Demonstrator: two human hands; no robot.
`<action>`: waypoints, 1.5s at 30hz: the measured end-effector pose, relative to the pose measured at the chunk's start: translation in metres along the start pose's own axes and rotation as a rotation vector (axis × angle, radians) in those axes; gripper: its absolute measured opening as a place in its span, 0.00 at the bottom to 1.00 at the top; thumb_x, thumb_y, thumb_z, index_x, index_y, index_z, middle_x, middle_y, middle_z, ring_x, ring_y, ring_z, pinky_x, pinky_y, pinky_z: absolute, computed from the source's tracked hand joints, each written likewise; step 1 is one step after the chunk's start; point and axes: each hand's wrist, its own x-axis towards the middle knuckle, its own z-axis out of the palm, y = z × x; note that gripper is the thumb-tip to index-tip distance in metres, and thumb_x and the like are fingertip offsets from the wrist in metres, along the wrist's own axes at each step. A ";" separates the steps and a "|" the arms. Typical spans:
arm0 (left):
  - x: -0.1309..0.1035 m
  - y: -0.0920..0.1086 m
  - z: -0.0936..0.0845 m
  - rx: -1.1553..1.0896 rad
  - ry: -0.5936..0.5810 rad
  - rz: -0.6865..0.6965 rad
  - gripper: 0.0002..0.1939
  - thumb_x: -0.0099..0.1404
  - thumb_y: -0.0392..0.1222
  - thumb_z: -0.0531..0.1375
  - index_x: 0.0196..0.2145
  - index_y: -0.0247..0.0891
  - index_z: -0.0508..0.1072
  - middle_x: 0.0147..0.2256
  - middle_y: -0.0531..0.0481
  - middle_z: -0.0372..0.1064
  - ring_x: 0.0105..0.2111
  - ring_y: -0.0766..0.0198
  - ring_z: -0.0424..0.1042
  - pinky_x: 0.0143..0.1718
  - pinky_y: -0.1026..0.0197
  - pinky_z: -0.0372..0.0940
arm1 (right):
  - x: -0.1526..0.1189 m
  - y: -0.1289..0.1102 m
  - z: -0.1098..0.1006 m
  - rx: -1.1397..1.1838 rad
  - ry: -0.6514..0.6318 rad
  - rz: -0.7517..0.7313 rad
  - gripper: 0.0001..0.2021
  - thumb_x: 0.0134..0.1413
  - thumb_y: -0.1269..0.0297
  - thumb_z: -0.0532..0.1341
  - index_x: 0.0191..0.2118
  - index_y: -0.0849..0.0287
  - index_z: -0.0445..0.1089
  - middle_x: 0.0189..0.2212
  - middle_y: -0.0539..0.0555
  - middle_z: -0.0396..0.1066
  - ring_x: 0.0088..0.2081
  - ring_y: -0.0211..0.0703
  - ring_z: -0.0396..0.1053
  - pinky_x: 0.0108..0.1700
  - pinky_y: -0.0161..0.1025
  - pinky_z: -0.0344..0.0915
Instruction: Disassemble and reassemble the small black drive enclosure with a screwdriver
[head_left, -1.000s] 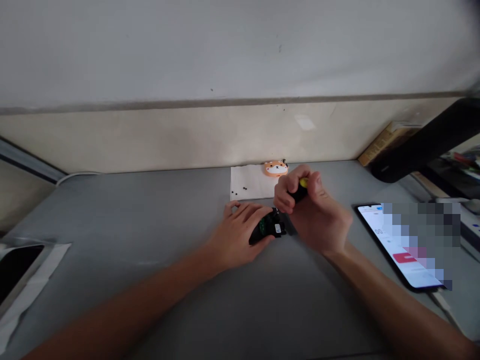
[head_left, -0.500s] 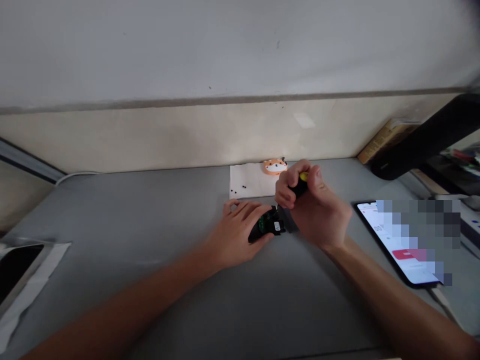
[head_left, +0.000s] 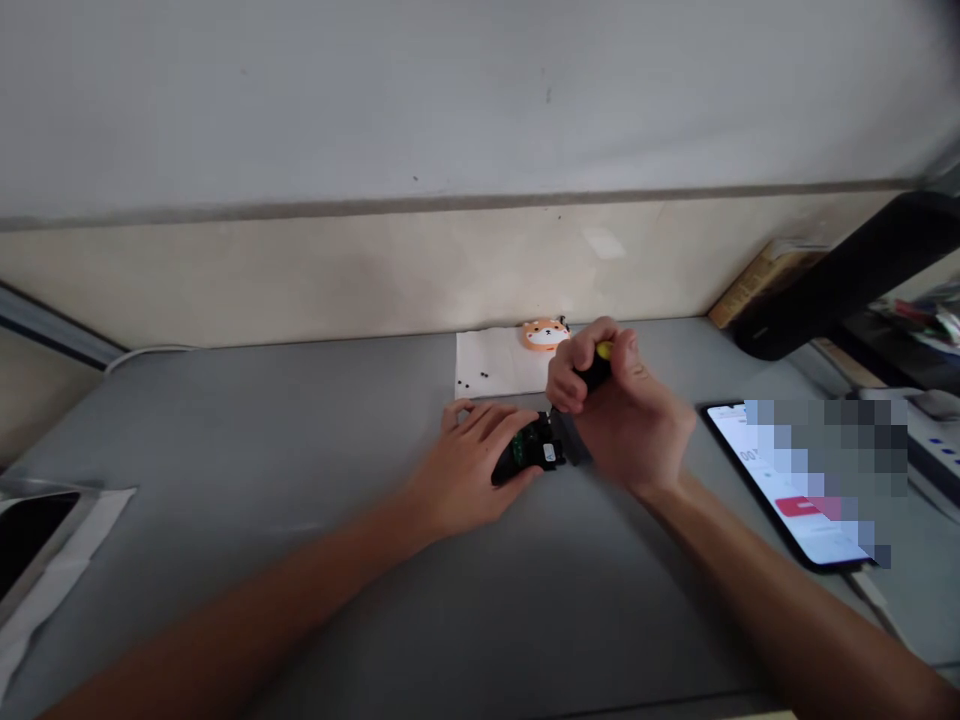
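Observation:
On the grey desk, my left hand grips a small black device with a green circuit board and a white label showing. My right hand is closed around a black tool handle with a yellow end, just above and right of the device. The tool's tip is too small to make out. Behind the hands lies a white paper with several tiny dark bits at its left side. An orange and white animal-faced case rests on the paper's back right part.
A lit phone with a cable lies at the right. Beyond it are a black cylinder, a book and a white power strip. At the far left is a dark flat item on white paper. A wall stands behind the desk.
The whole view has shifted slightly, so things appear a little further left. Both hands keep the same grips and nearly the same places.

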 end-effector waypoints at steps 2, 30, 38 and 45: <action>0.000 0.000 0.001 0.003 0.005 0.000 0.20 0.72 0.48 0.59 0.58 0.43 0.66 0.55 0.44 0.74 0.56 0.49 0.72 0.62 0.41 0.57 | -0.001 0.002 0.000 0.002 -0.004 -0.002 0.19 0.64 0.45 0.60 0.30 0.54 0.64 0.24 0.48 0.54 0.25 0.38 0.52 0.27 0.38 0.58; -0.001 -0.002 0.001 0.002 0.019 0.001 0.21 0.73 0.51 0.58 0.59 0.43 0.66 0.57 0.42 0.73 0.57 0.48 0.71 0.62 0.39 0.56 | -0.002 0.002 0.000 0.061 -0.005 -0.015 0.18 0.65 0.48 0.60 0.30 0.56 0.64 0.26 0.48 0.54 0.26 0.36 0.53 0.28 0.37 0.56; -0.001 -0.001 0.001 0.015 0.034 0.009 0.20 0.73 0.50 0.58 0.58 0.42 0.67 0.55 0.43 0.75 0.55 0.46 0.72 0.62 0.40 0.57 | -0.001 0.002 0.000 0.074 0.002 0.005 0.18 0.65 0.48 0.61 0.29 0.56 0.64 0.23 0.47 0.53 0.25 0.36 0.51 0.27 0.37 0.52; -0.001 -0.002 0.001 0.021 0.022 0.004 0.21 0.72 0.50 0.59 0.59 0.42 0.67 0.55 0.43 0.74 0.56 0.48 0.72 0.62 0.41 0.58 | -0.001 0.002 0.001 0.089 -0.001 -0.002 0.18 0.63 0.48 0.62 0.29 0.56 0.65 0.23 0.48 0.54 0.25 0.37 0.52 0.28 0.38 0.52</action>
